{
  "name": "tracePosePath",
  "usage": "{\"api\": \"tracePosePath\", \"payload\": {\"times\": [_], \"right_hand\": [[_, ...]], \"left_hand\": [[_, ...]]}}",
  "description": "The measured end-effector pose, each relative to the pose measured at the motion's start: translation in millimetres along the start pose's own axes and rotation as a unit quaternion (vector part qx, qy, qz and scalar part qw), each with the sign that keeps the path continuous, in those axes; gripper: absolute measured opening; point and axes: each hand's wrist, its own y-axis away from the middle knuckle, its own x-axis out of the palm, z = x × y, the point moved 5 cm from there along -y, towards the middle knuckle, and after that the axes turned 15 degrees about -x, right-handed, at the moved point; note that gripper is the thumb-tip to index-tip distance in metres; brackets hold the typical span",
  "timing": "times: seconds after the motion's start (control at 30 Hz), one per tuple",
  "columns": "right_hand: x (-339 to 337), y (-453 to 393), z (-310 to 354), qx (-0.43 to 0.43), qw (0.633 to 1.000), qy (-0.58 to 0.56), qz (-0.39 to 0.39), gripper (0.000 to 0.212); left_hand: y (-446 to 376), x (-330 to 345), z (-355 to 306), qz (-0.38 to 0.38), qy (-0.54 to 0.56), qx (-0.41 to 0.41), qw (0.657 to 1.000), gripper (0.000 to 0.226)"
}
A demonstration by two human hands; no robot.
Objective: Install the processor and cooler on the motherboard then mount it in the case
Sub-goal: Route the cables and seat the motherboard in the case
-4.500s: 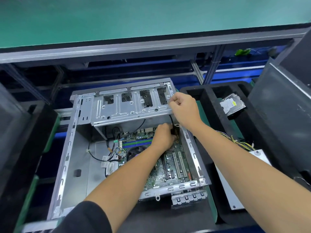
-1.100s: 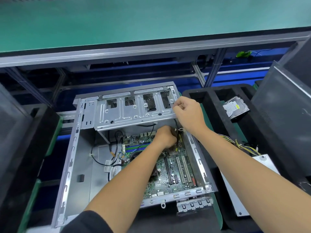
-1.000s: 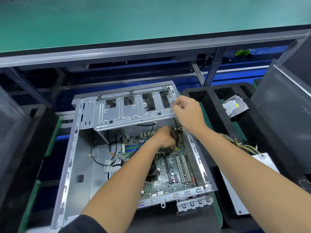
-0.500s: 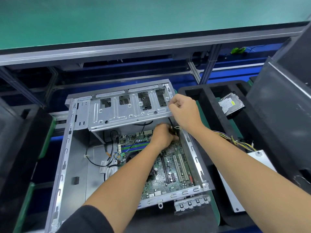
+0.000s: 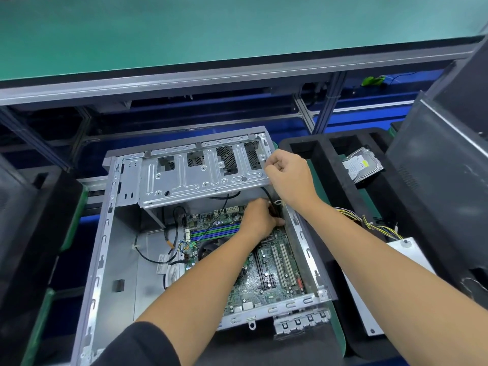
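While still reaching into the far right corner of the case [image 5: 104, 260], holding on with both hands just as a few seconds ago. Gripping the right end of the metal cage [image 5: 200, 173] with the right hand [image 5: 287, 178], fingers curled tight at its edge, same spot as before. Keeping the left hand [image 5: 260, 220] low, just under the right one, fingers curled down at the far edge of the motherboard [image 5: 274, 273]. Hard to tell what is pinched there, if anything; maybe the black cable [image 5: 266, 193] hanging beside it. Only small wiggles there since earlier, so likely still plugging in or tucking a wire.

Good news for the task, though: motherboard already lying flat inside the case, near the right wall, with a dark round cooler [image 5: 208, 250] peeking out beside the left arm. Probably close to the end, with wires and maybe screws left.

Thin, shiny grey metal for the case, with bent edges and little slots along the rim. Same bare metal for the cage, flat, with pressed lines, holes and square windows. Green and bumpy on the board, with long white and black slots and blue and green strips. Thin and bendy for the cable.

Further right, a black, soft-looking foam tray [image 5: 324, 154] with deep square pockets, a shiny hard drive [image 5: 363, 166] leaning in one. Near it, a bunch of yellow and black wires [image 5: 380, 228] beside a flat silver box [image 5: 396, 281]. At the far side, a smooth green desk [image 5: 237, 27] with a grey metal edge.
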Motion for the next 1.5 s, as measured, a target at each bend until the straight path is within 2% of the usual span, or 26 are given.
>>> {"api": "tracePosePath", "payload": {"times": [0.3,0.77,0.93,1.2,1.5], "right_hand": [[0.0,-0.9,-0.7,-0.003,1.000,0.004,-0.003,0.010],[-0.7,-0.4,0.7,-0.004,1.000,0.001,-0.003,0.011],[-0.9,0.2,1.4,-0.003,1.000,0.003,-0.003,0.012],[-0.1,0.1,-0.1,0.006,1.000,-0.001,-0.002,0.011],[0.4,0.3,0.2,0.000,1.000,0.005,0.005,0.012]], "left_hand": [[1.1,0.9,-0.1,-0.020,-0.023,0.008,1.000,0.032],[-3.1,0.7,1.3,0.005,-0.013,0.000,1.000,0.037],[-4.8,-1.4,2.5,0.001,-0.001,0.006,1.000,0.023],[-4.0,-2.1,-2.0,0.018,-0.023,0.019,0.999,0.017],[0.8,-1.4,-5.9,0.022,-0.024,0.004,0.999,0.023]]}}
